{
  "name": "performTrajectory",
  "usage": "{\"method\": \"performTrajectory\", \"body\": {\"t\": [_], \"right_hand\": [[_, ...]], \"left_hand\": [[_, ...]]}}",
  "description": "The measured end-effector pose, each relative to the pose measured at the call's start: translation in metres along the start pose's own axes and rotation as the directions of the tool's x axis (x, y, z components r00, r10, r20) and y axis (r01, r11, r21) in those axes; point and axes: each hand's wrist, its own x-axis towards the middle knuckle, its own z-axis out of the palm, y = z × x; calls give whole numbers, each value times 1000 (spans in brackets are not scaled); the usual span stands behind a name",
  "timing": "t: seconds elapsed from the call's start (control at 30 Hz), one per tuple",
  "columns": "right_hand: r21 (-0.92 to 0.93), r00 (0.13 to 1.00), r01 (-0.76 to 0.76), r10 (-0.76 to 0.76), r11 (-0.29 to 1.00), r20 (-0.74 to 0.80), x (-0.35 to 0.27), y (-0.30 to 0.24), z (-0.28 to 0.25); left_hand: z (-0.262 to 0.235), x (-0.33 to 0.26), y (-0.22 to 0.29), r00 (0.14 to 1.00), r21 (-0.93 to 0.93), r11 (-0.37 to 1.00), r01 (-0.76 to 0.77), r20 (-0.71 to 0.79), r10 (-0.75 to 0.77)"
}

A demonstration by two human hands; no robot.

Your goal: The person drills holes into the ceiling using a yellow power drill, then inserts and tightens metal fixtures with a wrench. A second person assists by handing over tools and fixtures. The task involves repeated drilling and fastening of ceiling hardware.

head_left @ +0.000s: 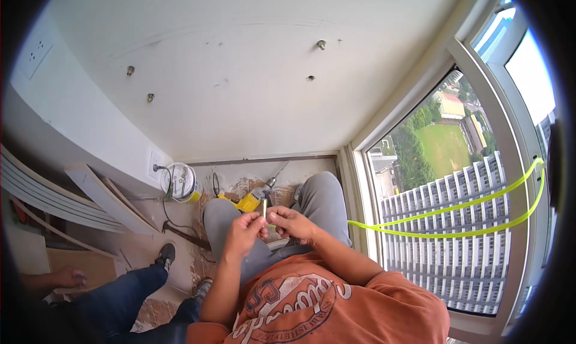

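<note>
My left hand (246,231) is closed on a short, shiny metal bolt (264,208), which stands upright and looks like a wall anchor. The fingertips of my right hand (292,225) are pinched against its lower part, so both hands meet over my lap. My fingers hide the bolt's lower end. On the white wall (228,116) in front, similar anchor bolts stick out: two at the left, one bolt (321,44) at the upper right. Below that one is a dark drilled hole (310,78). A yellow power drill (252,200) lies on the floor just beyond my hands.
A white bucket (181,182) stands by the wall socket, with a dark cable (166,209) beside it. Boards (111,200) lean at the left. Another person's legs (129,293) and hand are at lower left. A neon-yellow strap (444,229) runs to the window frame (507,104) at right.
</note>
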Motion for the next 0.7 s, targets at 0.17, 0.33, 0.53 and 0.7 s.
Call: {"method": "performTrajectory", "body": {"t": [0.17,0.33,0.53,0.7], "right_hand": [[38,997,51,-48,998,-67,-25,-8,-1],[-142,993,92,-102,986,-63,-35,-37,-4],[-291,985,76,-26,954,173,-35,-46,16],[377,980,-153,91,914,178,-33,-39,-1]], "left_hand": [[26,-4,-12,998,194,980,-48,-36,56],[13,5,-1,989,44,993,110,-102,-105],[14,25,-22,978,-533,829,170,194,-76],[-17,31,-5,978,-554,830,-63,-200,-60]]}}
